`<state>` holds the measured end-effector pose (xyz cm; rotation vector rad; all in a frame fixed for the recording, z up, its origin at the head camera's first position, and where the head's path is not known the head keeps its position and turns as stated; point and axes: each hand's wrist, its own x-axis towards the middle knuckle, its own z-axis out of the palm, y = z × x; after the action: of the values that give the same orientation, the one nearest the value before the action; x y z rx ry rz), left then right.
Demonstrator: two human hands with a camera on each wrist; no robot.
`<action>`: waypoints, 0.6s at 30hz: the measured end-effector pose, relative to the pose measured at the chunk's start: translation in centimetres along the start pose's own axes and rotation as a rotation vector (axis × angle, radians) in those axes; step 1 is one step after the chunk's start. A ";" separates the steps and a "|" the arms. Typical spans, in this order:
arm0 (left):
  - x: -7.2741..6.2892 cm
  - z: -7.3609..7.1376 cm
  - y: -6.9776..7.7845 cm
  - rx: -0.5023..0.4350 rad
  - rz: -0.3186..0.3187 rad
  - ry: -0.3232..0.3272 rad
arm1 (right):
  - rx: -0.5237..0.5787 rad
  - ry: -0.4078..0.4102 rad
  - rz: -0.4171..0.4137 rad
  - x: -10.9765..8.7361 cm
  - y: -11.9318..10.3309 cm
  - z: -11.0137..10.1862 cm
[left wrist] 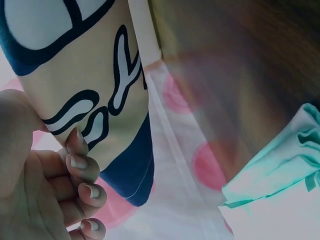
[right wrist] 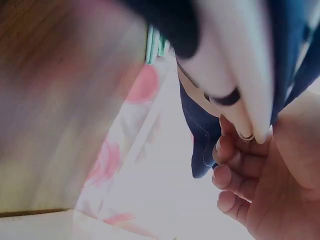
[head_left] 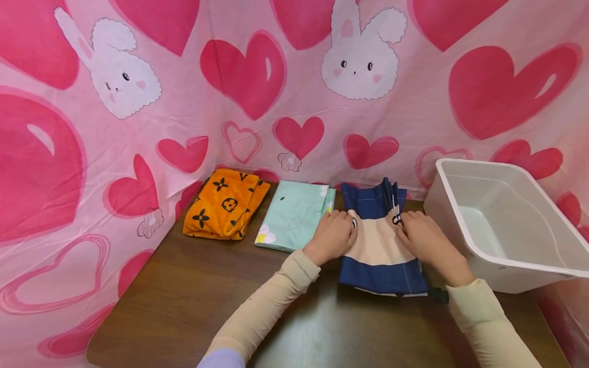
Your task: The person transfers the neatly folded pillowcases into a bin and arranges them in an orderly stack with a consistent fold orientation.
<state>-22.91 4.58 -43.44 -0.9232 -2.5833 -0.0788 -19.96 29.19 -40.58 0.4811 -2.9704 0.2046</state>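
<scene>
From my end, I hold the blue-and-beige cloth [head_left: 375, 243] over the worktop [head_left: 317, 327], left hand [head_left: 335, 232] and right hand [head_left: 425, 240] pinching opposite sides with curled fingers. I judge it light, soft, apt to sag; side edges suit gripping. Room lies nearward; the white bin [head_left: 511, 278] crowds the right, the mint cloth [head_left: 294, 214] the left.

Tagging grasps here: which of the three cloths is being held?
The blue-and-beige cloth, nearest the white bin: the left hand and right hand grip its sides. The orange cloth and mint cloth lie folded, ungripped.
</scene>
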 end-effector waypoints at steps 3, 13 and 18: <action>-0.1 -0.4 -0.2 -0.001 0.002 0.023 | 0.007 -0.006 -0.014 -0.1 0.0 -0.5; 0.1 -1.1 -0.5 -0.038 0.002 0.038 | -0.001 0.019 -0.036 -0.5 -0.4 -2.6; 0.7 -1.9 -0.5 -0.074 0.002 0.044 | -0.015 0.037 -0.040 -0.4 0.0 -3.4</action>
<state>-23.05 4.19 -41.38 -0.9397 -2.5535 -0.1932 -19.20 29.80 -37.32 0.5279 -2.9215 0.1850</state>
